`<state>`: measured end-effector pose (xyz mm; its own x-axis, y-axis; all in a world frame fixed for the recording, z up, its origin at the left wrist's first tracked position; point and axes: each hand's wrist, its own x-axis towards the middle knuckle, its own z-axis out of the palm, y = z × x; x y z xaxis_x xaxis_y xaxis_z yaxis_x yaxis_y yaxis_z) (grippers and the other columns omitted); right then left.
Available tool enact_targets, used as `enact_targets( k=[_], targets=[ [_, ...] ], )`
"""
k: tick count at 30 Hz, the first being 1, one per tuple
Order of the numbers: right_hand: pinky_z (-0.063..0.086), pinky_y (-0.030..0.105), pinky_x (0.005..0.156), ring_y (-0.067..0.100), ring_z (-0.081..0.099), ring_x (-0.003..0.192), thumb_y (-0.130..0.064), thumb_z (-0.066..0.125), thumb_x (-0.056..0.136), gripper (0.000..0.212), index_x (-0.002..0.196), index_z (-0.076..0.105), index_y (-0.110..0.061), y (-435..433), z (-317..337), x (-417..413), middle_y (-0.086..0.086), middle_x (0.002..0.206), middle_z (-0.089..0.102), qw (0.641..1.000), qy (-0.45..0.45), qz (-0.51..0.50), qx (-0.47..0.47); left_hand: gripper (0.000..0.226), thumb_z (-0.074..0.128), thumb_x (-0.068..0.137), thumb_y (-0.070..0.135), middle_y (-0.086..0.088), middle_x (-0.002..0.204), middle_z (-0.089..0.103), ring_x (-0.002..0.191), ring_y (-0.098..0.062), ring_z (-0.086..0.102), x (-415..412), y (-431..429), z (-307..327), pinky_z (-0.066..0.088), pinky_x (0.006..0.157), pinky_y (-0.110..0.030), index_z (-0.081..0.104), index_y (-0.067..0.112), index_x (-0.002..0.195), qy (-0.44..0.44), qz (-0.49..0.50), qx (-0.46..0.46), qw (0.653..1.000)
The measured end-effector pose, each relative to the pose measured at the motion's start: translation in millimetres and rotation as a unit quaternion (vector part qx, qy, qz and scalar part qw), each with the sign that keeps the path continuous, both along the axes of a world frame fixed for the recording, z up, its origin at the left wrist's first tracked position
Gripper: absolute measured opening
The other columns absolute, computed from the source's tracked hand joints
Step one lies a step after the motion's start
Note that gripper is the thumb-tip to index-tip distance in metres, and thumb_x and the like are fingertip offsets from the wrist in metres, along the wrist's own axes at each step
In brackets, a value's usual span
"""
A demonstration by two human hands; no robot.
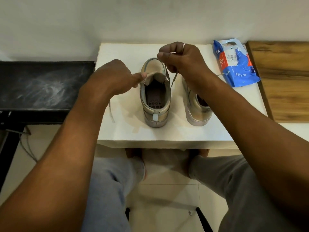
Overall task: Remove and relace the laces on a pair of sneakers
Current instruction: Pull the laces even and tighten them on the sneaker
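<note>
Head view looks down on a white table [127,133] at 12 o'clock, where two beige sneakers stand side by side with their heels toward the person. One sneaker [156,99] sits mid-table. The second sneaker [198,113] is just at its 3 o'clock, partly hidden by the right forearm. The left hand [115,77], reaching in from 8 o'clock, pinches the tongue [154,76] of the middle sneaker between thumb and fingertip. The right hand [182,62] is over that sneaker's toe end at 1 o'clock, fingers curled, pinching a grey lace [173,79] whose strands hang down along the sneaker's right side. It wears a ring [184,45]. A loose lace [111,113] lies on the table at the sneaker's 9 o'clock, near the left edge and partly under the left forearm. A blue packet [237,64] lies at 2 o'clock on the table's far right corner, with a wooden board [284,77] at 3 o'clock just beside it. A black bench [41,84] stands at 9 o'clock beside the table.
</note>
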<state>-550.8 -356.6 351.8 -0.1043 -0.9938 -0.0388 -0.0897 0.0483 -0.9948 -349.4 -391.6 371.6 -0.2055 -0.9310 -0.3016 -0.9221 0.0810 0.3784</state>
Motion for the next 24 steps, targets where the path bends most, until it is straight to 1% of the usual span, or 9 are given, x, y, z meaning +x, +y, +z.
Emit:
enact_targets(
  k=[4, 7, 10, 14, 16, 18, 20, 22, 24],
  targets=[
    [0.046, 0.034, 0.075, 0.016, 0.06, 0.075, -0.024, 0.068, 0.091, 0.015, 0.103, 0.068, -0.015, -4, 2, 6, 0.002, 0.08, 0.071, 0.999, -0.038, -0.005, -0.022, 0.057, 0.048, 0.091, 0.063, -0.004, 0.076, 0.066, 0.065, -0.015, 0.056, -4, 1, 5, 0.035, 0.054, -0.023, 0.074, 0.012, 0.086, 0.106, 0.07, -0.112, 0.986],
    [0.049, 0.041, 0.093, 0.019, 0.068, 0.094, -0.021, 0.063, 0.092, 0.036, 0.127, 0.056, -0.018, -6, -2, 14, 0.004, 0.103, 0.075, 0.998, -0.033, 0.048, -0.013, 0.061, 0.045, 0.095, 0.059, 0.008, 0.064, 0.058, 0.058, -0.006, 0.051, -9, 5, 6, 0.033, 0.054, -0.02, 0.072, 0.006, 0.087, 0.159, 0.082, -0.176, 0.968],
    [0.049, 0.044, 0.103, 0.027, 0.068, 0.109, -0.008, 0.056, 0.087, 0.064, 0.146, 0.037, -0.017, -7, -9, 20, 0.012, 0.127, 0.066, 0.992, -0.062, 0.111, 0.01, 0.056, 0.042, 0.097, 0.057, 0.012, 0.061, 0.053, 0.057, -0.005, 0.05, -15, 8, 7, 0.031, 0.053, -0.017, 0.072, 0.011, 0.086, 0.198, 0.074, -0.202, 0.956],
    [0.054, 0.029, 0.083, 0.027, 0.066, 0.114, 0.006, 0.047, 0.083, 0.091, 0.158, 0.006, -0.023, -8, -14, 21, 0.013, 0.141, 0.056, 0.986, -0.026, 0.164, 0.031, 0.058, 0.042, 0.098, 0.056, 0.002, 0.067, 0.06, 0.058, -0.003, 0.05, -20, 8, 6, 0.03, 0.05, -0.007, 0.069, 0.007, 0.084, 0.236, 0.058, -0.242, 0.939],
    [0.053, 0.027, 0.087, 0.017, 0.065, 0.116, 0.005, 0.051, 0.084, 0.097, 0.158, -0.006, -0.024, -8, -15, 23, 0.008, 0.14, 0.058, 0.98, 0.04, 0.192, 0.036, 0.055, 0.042, 0.098, 0.055, 0.009, 0.067, 0.059, 0.06, 0.001, 0.053, -22, 7, 5, 0.034, 0.054, -0.004, 0.069, 0.009, 0.084, 0.262, 0.044, -0.251, 0.931],
    [0.049, 0.02, 0.091, -0.001, 0.063, 0.11, -0.003, 0.057, 0.09, 0.091, 0.158, -0.001, -0.02, -6, -14, 27, -0.004, 0.126, 0.066, 0.967, 0.133, 0.217, 0.026, 0.053, 0.042, 0.098, 0.054, 0.008, 0.072, 0.063, 0.066, -0.003, 0.057, -25, 6, 2, 0.04, 0.059, -0.007, 0.069, 0.01, 0.085, 0.289, 0.028, -0.252, 0.923],
    [0.045, 0.008, 0.082, -0.017, 0.059, 0.095, -0.015, 0.059, 0.097, 0.068, 0.153, 0.021, -0.008, -4, -10, 30, -0.018, 0.109, 0.065, 0.949, 0.215, 0.229, -0.004, 0.054, 0.042, 0.098, 0.054, 0.001, 0.076, 0.066, 0.07, -0.008, 0.059, -28, 5, 0, 0.043, 0.063, -0.011, 0.068, 0.009, 0.084, 0.298, 0.012, -0.255, 0.92],
    [0.044, 0.006, 0.07, -0.025, 0.054, 0.08, -0.024, 0.059, 0.099, 0.038, 0.13, 0.046, -0.008, -3, -9, 31, -0.025, 0.092, 0.057, 0.938, 0.274, 0.209, -0.026, 0.053, 0.042, 0.098, 0.053, 0.0, 0.077, 0.067, 0.069, -0.008, 0.059, -31, 6, -2, 0.041, 0.064, -0.008, 0.067, 0.009, 0.082, 0.293, 0.005, -0.259, 0.92],
    [0.041, 0.006, 0.064, -0.02, 0.056, 0.071, -0.025, 0.061, 0.098, 0.017, 0.106, 0.059, -0.011, -4, -9, 30, -0.025, 0.079, 0.056, 0.942, 0.279, 0.18, -0.052, 0.051, 0.042, 0.098, 0.053, 0.002, 0.078, 0.066, 0.07, -0.008, 0.061, -33, 6, -3, 0.047, 0.067, -0.011, 0.066, 0.011, 0.082, 0.29, 0.004, -0.258, 0.922]
  ],
)
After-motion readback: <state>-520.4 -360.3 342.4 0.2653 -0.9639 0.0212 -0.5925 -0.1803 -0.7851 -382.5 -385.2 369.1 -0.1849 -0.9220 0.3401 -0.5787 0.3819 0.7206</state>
